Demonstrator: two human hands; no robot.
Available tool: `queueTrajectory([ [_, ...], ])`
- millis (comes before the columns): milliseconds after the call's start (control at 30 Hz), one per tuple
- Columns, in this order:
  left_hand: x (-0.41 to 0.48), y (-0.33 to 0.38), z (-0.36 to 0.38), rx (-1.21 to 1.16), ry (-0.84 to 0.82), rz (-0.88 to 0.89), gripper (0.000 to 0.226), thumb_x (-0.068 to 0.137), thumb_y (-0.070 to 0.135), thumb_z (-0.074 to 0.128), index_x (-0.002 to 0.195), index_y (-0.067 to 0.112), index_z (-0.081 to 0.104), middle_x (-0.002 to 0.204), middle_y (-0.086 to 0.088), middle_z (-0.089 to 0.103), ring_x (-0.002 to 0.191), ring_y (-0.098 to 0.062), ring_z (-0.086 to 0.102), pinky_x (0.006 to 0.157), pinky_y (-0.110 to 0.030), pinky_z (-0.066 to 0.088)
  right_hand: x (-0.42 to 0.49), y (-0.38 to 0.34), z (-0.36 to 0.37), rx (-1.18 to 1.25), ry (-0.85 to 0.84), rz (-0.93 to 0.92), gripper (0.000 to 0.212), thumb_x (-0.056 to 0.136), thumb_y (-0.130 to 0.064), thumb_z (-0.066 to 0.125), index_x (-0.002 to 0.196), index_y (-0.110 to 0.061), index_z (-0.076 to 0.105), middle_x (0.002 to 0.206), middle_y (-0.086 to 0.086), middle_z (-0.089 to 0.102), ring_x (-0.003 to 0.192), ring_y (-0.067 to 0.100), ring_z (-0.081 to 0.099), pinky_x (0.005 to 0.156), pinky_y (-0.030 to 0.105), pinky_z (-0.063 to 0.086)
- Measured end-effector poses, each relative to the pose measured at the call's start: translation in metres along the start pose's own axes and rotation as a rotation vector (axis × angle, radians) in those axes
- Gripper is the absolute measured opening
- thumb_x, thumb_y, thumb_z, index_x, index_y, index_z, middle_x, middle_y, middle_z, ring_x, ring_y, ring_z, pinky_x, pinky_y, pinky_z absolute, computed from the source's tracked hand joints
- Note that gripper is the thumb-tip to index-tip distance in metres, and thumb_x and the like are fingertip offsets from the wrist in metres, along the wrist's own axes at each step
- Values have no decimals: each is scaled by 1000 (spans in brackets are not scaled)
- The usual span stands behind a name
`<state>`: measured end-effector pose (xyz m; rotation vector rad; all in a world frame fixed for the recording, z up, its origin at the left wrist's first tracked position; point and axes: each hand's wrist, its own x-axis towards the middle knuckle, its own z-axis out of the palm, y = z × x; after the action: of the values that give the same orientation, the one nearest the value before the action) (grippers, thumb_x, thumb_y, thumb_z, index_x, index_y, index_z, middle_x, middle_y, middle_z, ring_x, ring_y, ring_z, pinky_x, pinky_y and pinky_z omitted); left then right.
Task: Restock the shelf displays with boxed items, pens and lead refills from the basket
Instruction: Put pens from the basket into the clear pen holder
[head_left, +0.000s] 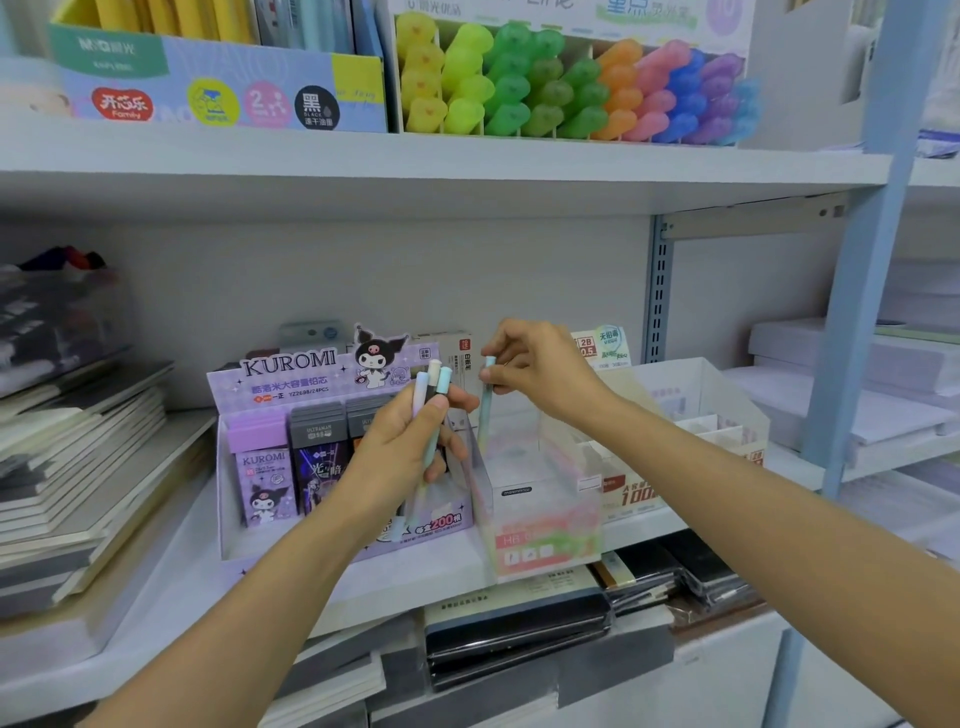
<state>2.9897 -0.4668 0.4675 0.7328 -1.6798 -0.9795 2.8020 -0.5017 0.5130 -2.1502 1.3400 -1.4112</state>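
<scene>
My left hand (402, 449) grips a small bunch of pastel pens (432, 382), their caps pointing up, in front of the purple Kuromi lead refill display (291, 379). To its right, my right hand (540, 369) pinches the top of a single pale teal pen (487, 410), held upright with its lower end inside a clear plastic pen box (540, 499) on the middle shelf. Lead refill boxes (317, 457) stand in the Kuromi display. The basket is not in view.
A white display box (701, 410) with dividers stands right of the clear box. Stacked notebooks (78, 467) lie at the left. Coloured highlighters (571, 88) fill the upper shelf. A blue shelf post (852, 312) rises at the right. Dark notebooks (519, 639) sit on the shelf below.
</scene>
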Motion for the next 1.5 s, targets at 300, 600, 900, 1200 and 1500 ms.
queueTrajectory([
  [300,-5,8,2,-119,23,-16,27,102,20,42,108,13,67,86,4,63,65,-9,57,52,-22,45,-1,-5,3,-243,4,-89,16,87,-14,71,100,-6,75,94,7,65,78,21,64,62,29,57],
  [600,-10,20,7,-184,-29,-29,25,102,18,44,103,7,66,80,-4,67,65,-10,61,62,-21,52,-26,-31,-2,319,-172,1,7,88,-21,69,89,-16,73,75,-8,71,72,2,65,63,14,47],
  [900,-13,27,7,-241,-83,-120,26,102,22,43,116,10,61,87,-16,73,70,-25,68,61,-32,59,-28,-36,-20,530,-22,78,13,91,-4,63,104,-2,64,87,15,70,67,12,67,66,21,54],
  [1200,-7,20,0,-232,7,-256,27,104,23,36,115,17,59,59,4,36,43,-8,25,38,-18,18,-16,-18,-57,183,214,69,18,93,-8,61,107,4,63,87,19,70,69,16,68,67,22,57],
  [1500,-12,13,1,-189,-22,-162,26,104,26,38,100,10,58,62,-2,51,50,-15,48,45,-24,42,-14,6,-15,-14,66,-21,4,92,-8,63,92,-12,63,74,1,67,70,18,69,68,26,56],
])
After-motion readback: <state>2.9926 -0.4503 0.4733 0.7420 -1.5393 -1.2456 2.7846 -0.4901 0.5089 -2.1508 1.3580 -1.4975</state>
